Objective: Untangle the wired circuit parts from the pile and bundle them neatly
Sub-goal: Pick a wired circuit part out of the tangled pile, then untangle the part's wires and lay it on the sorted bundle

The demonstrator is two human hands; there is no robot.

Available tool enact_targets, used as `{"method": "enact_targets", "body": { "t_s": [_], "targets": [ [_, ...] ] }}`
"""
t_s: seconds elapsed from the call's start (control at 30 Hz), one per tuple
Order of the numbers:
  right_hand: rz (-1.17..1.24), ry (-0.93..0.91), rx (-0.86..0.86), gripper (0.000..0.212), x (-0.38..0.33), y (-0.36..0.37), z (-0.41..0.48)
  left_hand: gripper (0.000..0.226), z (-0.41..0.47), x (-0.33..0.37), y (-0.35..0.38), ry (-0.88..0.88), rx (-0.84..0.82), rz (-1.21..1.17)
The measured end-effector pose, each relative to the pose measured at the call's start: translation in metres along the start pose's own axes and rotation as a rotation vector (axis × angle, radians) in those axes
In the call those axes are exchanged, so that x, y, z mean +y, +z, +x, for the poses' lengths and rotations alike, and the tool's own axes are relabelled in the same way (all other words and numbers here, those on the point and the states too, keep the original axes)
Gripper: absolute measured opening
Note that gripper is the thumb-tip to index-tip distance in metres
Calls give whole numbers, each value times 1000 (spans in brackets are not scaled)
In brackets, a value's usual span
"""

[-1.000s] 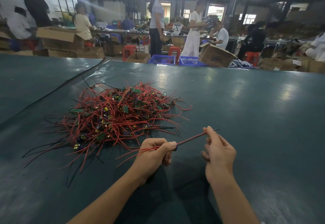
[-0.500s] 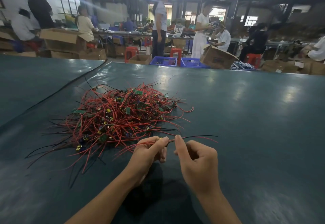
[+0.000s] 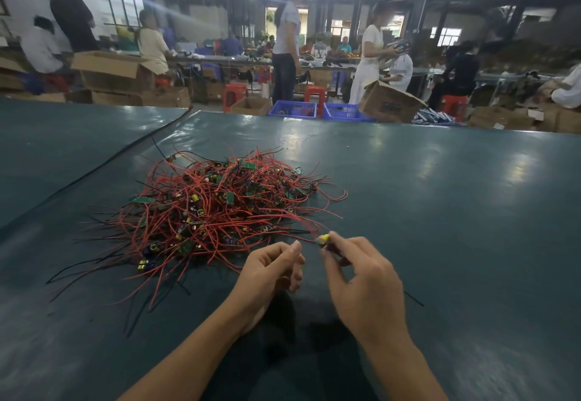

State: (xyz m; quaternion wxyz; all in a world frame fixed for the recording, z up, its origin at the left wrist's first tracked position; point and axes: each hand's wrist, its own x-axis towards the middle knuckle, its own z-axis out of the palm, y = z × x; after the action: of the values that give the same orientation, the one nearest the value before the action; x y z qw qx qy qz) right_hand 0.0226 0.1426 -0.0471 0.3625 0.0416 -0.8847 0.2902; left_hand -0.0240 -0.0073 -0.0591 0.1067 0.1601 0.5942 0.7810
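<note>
One yellow-capped part (image 3: 323,239) sits pinched in my right hand (image 3: 361,278), near the pile (image 3: 220,208) of red-wired circuit parts; my left hand (image 3: 270,275) curls, its grip unclear.

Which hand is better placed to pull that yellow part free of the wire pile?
The right hand: it pinches the small yellow cylindrical part, red wires trailing to the tangled red-wire pile. The left hand hovers beside it.
</note>
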Motion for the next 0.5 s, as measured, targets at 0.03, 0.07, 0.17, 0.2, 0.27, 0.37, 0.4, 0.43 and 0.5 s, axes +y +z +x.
{"method": "enact_targets", "body": {
  "t_s": [0.03,0.07,0.17,0.2,0.27,0.37,0.4,0.43,0.5],
  "targets": [
    [-62,87,33,22,7,-4,3,29,0,0,1,-6,23,-11],
    [-120,189,47,21,16,-7,5,29,0,0,1,-14,42,-19],
    [-269,452,21,22,44,-18,10,30,1,0,1,-35,66,-28],
    [-297,499,16,23,51,-21,10,30,1,0,1,-39,67,-22],
    [-330,571,12,25,62,-25,11,31,1,-1,0,-39,71,-5],
    [-375,649,-34,33,69,-24,11,31,0,-3,-2,68,121,201],
    [-374,655,-45,38,68,-23,11,29,0,-6,-5,168,152,384],
    [-367,645,-55,42,66,-22,10,22,1,-8,-10,297,188,614],
    [-339,593,-75,49,59,-19,9,7,3,-7,-20,567,241,1067]
  ]
}}
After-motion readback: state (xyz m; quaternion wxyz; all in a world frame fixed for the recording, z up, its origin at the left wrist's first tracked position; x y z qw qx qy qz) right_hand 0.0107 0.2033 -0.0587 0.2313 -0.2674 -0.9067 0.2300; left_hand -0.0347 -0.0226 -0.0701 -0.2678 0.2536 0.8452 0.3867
